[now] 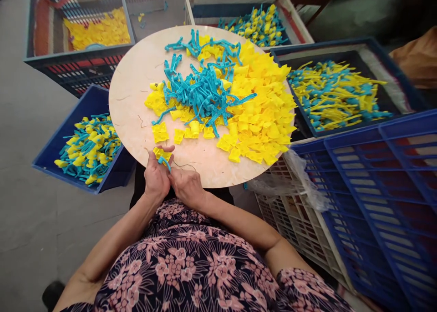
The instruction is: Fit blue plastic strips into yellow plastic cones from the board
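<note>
Close to my body at the near edge of a round board [126, 103], my left hand [157, 175] is closed around a yellow plastic piece [163, 154]. My right hand [187, 182] pinches a thin blue plastic piece [165, 162], whose end lies against the yellow one. Whether the two are joined, I cannot tell. Beyond my hands, a heap of blue plastic pieces [200, 89] lies mid-board. A larger pile of yellow pieces [259, 107] covers the board's right side, and several loose yellow pieces [160, 132] lie just past my fingers.
A blue crate [80, 91] of joined blue-and-yellow pieces is at left. Behind it stands a crate [78, 52] of yellow pieces. A white-rimmed crate [293, 18] and a dark crate [362, 43] hold mixed pieces. Stacked blue crates [378, 180] rise at right, beside clear plastic film [300, 180].
</note>
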`<state>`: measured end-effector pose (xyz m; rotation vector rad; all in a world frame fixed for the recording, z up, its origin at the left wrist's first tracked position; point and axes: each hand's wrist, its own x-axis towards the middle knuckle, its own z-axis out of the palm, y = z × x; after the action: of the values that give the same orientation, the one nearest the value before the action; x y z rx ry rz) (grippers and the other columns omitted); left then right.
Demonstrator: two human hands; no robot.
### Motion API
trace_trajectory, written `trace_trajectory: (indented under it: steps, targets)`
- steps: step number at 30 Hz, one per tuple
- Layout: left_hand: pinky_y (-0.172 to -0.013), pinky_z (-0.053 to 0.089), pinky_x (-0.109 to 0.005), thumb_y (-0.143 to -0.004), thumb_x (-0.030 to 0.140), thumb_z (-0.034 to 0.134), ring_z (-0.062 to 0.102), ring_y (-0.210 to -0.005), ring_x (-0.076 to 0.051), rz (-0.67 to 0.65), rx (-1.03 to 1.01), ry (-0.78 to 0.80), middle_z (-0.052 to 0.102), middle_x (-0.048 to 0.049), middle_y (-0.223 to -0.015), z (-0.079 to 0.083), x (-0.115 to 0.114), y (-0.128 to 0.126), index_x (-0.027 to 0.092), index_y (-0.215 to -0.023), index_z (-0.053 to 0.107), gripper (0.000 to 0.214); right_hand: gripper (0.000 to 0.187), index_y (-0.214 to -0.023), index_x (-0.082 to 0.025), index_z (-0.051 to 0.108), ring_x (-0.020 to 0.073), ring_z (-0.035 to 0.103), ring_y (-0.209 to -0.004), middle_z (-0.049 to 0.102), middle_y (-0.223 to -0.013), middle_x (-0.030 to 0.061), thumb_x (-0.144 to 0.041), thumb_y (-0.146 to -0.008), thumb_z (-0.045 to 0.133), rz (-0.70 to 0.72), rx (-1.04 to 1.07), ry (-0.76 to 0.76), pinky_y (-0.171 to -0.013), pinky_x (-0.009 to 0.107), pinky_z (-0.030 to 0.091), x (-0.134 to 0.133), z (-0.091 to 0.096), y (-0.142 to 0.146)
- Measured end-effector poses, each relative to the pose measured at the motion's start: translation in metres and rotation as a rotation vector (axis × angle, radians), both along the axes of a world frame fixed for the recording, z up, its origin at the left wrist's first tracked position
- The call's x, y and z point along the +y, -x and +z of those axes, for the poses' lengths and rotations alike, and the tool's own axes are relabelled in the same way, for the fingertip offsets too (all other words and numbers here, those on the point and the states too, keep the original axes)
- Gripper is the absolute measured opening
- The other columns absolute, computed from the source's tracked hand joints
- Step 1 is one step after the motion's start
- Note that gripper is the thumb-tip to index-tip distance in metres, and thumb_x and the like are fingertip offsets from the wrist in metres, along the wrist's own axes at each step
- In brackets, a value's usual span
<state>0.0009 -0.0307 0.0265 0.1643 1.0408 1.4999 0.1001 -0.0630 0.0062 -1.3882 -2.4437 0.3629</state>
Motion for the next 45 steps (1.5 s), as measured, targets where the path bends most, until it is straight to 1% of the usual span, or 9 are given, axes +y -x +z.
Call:
trace_trajectory:
  steps: [4, 8, 12, 17, 23, 31, 38, 41, 45]
  targets:
    - [-0.104, 0.043, -0.04, -0.099, 0.047, 0.03, 0.065, -0.109, -0.019, -0.048, 0.004, -0.027, 0.072, -0.0048, -0.092, 0.006, 0.001, 0.002, 0.022, -0.09, 0.062, 0.042, 0.03, -0.095, -0.013, 0.061, 0.0171, 0.06, -0.064, 0.07, -0.073, 0.0081, -0.025, -0.101, 0.035, -0.031, 0.014, 0.036, -0.058, 0.03, 0.029, 0.002, 0.006, -0.004]
    - [-0.106, 0.042, -0.045, -0.097, 0.048, 0.034, 0.064, -0.113, -0.022, -0.099, -0.014, -0.06, 0.071, -0.0055, -0.095, 0.014, -0.001, 0.002, 0.022, -0.092, 0.062, 0.038, 0.029, -0.098, -0.012, 0.06, 0.0159, 0.06, -0.066, 0.069, -0.076, 0.0082, -0.026, -0.102, 0.035, -0.02, 0.035, 0.016, -0.06, 0.028, 0.03, 0.001, 0.013, -0.009]
    - [-0.107, 0.043, -0.044, -0.094, 0.042, 0.041, 0.062, -0.115, -0.023, -0.138, -0.043, -0.134, 0.071, -0.006, -0.099, 0.019, -0.004, 0.002, 0.022, -0.096, 0.063, 0.03, 0.027, -0.098, -0.013, 0.059, 0.0154, 0.06, -0.066, 0.069, -0.076, 0.0075, -0.025, -0.102, 0.036, -0.015, 0.068, -0.007, -0.062, 0.028, 0.031, -0.001, 0.018, -0.013]
    - [-0.106, 0.043, -0.043, -0.084, 0.038, 0.056, 0.06, -0.12, -0.023, -0.177, -0.042, -0.192, 0.069, -0.0068, -0.113, 0.017, -0.009, 0.003, 0.026, -0.113, 0.06, 0.032, 0.028, -0.097, -0.014, 0.059, 0.0161, 0.06, -0.065, 0.067, -0.074, 0.0064, -0.025, -0.103, 0.034, -0.021, 0.07, -0.034, -0.061, 0.029, 0.032, 0.0, 0.02, -0.015]
    - [-0.107, 0.04, -0.047, -0.079, 0.033, 0.064, 0.064, -0.114, -0.025, -0.213, 0.016, -0.221, 0.071, -0.0037, -0.11, 0.011, -0.012, 0.002, 0.033, -0.125, 0.053, 0.047, 0.026, -0.095, -0.015, 0.059, 0.0151, 0.059, -0.064, 0.068, -0.072, 0.0048, -0.026, -0.103, 0.037, -0.025, 0.038, -0.03, -0.06, 0.028, 0.031, 0.001, 0.016, -0.014]
    - [-0.109, 0.039, -0.041, -0.083, 0.03, 0.059, 0.058, -0.124, -0.024, -0.192, 0.027, -0.189, 0.069, -0.0073, -0.12, 0.013, -0.013, -0.004, 0.024, -0.111, 0.061, 0.029, 0.028, -0.096, -0.014, 0.062, 0.0163, 0.058, -0.064, 0.067, -0.071, 0.0049, -0.025, -0.103, 0.038, -0.063, -0.007, -0.165, -0.063, 0.03, 0.032, 0.002, 0.017, -0.016]
    - [-0.108, 0.039, -0.042, -0.088, 0.043, 0.05, 0.054, -0.129, -0.026, -0.165, 0.027, -0.134, 0.069, -0.0091, -0.12, 0.018, -0.018, -0.006, 0.021, -0.108, 0.065, 0.032, 0.029, -0.108, -0.013, 0.061, 0.0168, 0.058, -0.066, 0.067, -0.072, 0.0056, -0.026, -0.103, 0.037, -0.021, 0.047, -0.132, -0.063, 0.03, 0.033, 0.002, 0.013, -0.016]
    - [-0.108, 0.039, -0.042, -0.09, 0.044, 0.049, 0.052, -0.132, -0.026, -0.166, 0.047, -0.15, 0.067, -0.0095, -0.124, 0.019, -0.018, -0.007, 0.022, -0.107, 0.065, 0.032, 0.031, -0.105, -0.012, 0.063, 0.0169, 0.058, -0.066, 0.066, -0.072, 0.0056, -0.027, -0.103, 0.035, -0.045, 0.074, -0.171, -0.063, 0.031, 0.033, 0.002, 0.011, -0.019]
    - [-0.108, 0.039, -0.042, -0.089, 0.045, 0.052, 0.052, -0.131, -0.027, -0.199, 0.094, -0.18, 0.066, -0.0101, -0.126, 0.019, -0.017, -0.008, 0.022, -0.106, 0.065, 0.031, 0.037, -0.097, -0.013, 0.063, 0.0168, 0.058, -0.069, 0.067, -0.077, 0.0069, -0.03, -0.104, 0.031, -0.04, 0.102, -0.107, -0.065, 0.03, 0.035, 0.003, 0.014, -0.024]
